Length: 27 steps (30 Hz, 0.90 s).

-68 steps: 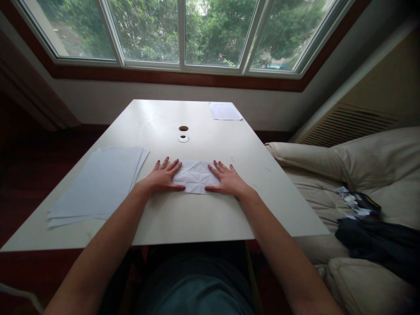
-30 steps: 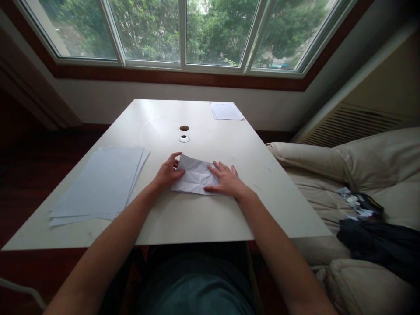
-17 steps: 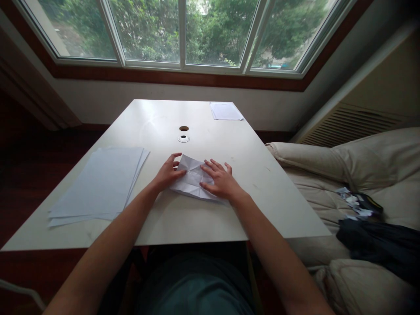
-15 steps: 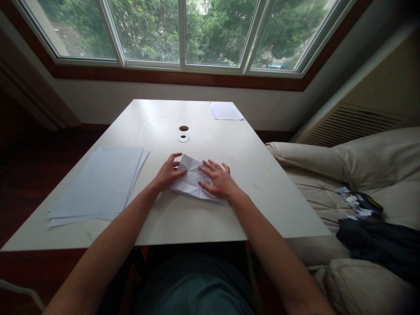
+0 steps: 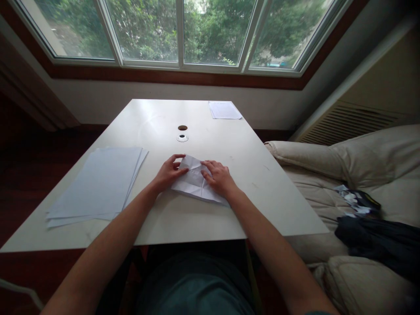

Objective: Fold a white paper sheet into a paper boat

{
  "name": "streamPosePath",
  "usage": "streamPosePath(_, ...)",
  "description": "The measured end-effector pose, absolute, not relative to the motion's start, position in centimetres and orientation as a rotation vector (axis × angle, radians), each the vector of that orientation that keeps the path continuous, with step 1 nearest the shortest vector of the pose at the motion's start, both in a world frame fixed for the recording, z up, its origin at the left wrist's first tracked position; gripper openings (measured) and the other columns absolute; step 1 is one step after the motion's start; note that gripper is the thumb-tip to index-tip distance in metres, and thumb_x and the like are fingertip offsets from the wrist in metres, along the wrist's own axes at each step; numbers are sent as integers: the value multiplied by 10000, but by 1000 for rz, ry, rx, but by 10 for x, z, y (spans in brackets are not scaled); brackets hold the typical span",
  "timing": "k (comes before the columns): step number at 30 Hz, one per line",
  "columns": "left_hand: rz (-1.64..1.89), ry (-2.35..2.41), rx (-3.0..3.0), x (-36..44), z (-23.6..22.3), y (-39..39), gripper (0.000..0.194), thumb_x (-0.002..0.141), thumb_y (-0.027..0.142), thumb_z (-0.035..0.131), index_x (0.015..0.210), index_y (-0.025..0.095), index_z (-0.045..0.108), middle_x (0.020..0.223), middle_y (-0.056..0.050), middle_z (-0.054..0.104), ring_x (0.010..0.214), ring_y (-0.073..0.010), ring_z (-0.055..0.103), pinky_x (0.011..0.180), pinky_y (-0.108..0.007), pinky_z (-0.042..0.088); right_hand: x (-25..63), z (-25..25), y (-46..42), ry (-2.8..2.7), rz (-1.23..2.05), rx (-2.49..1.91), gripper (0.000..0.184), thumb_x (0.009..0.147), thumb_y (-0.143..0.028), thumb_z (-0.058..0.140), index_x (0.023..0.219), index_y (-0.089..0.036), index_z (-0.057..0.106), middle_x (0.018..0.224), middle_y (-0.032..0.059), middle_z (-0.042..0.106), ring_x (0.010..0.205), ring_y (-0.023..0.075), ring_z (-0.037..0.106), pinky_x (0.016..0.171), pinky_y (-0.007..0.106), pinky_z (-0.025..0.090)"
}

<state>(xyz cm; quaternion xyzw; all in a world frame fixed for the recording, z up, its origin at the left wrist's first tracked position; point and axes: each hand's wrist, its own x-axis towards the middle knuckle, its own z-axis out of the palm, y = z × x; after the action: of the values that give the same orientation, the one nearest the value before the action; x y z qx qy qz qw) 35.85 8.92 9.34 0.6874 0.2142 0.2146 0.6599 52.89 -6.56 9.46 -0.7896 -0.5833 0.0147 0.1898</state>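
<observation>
A creased, folded sheet of paper lies on the white table in front of me, fold lines crossing its surface. My left hand grips its left side, thumb on top and index finger at the far corner; the other fingertips are partly hidden. Over the right part of the paper is my right hand, fingers drawn close together at the upper edge and the thumb on the paper's face. This hand covers the paper's right portion, while a near corner shows beside the wrist.
Several loose white sheets lie to the left on the table. More paper sits at the far right corner. A round hole and a ring-shaped cover are mid-table. A beige sofa with dark cloth stands right.
My right hand has drawn its spread fingers together and shifted slightly on the paper. My left hand stays at the left side with its thumb a little further in.
</observation>
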Motion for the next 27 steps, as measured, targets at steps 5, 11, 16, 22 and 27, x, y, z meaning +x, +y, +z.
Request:
streamPosePath(5,479,483,1539,358,95,88,833,726,394,790,1418,208,365,1084,-145,719,790,-217,710,617,-287,562,531,92,-64,-1592,23,-2214,465,993,-470,337,1393,-288,492,1338,79,583,1182,265,525,969,412,390)
streamPosePath(11,486,464,1600,358,95,86,812,755,329,748,1445,213,335,1076,-131,718,816,-219,712,617,-277,554,533,89,-61,-1509,14,-2212,476,978,-436,381,1396,-237,487,1326,113,581,1183,279,519,977,417,393)
streamPosePath(16,504,492,1739,360,90,89,628,758,276,703,1340,172,492,976,-94,741,793,-220,709,636,-292,554,537,86,-58,-1485,5,-2172,360,974,-403,410,1233,-233,594,1236,99,635,1143,260,543,958,399,396)
streamPosePath(22,523,505,1943,360,87,91,358,759,266,640,1103,171,664,1007,-74,744,805,-205,695,644,-272,543,540,84,-56,-1458,-17,-2124,252,937,-357,518,1116,-229,641,1120,74,687,1067,248,572,923,380,393)
streamPosePath(27,510,487,1978,360,89,86,365,768,255,599,1123,175,627,952,-45,746,728,-171,665,580,-229,494,543,85,-53,-1413,-10,-2114,208,913,-375,573,1020,-229,676,1034,65,712,1012,238,596,894,368,407)
